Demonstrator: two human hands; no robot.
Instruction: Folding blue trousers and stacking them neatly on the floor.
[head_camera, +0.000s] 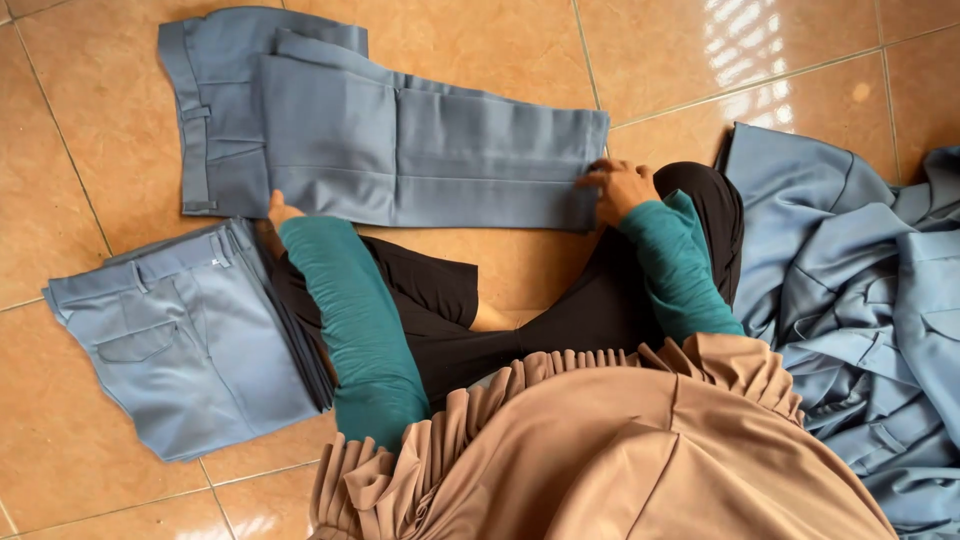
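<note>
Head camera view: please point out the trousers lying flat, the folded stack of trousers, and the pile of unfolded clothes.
trousers lying flat (400, 150), head view, middle of the legs.
folded stack of trousers (190, 340), head view, top piece near the pocket.
pile of unfolded clothes (860, 300), head view, centre of the heap.
</note>
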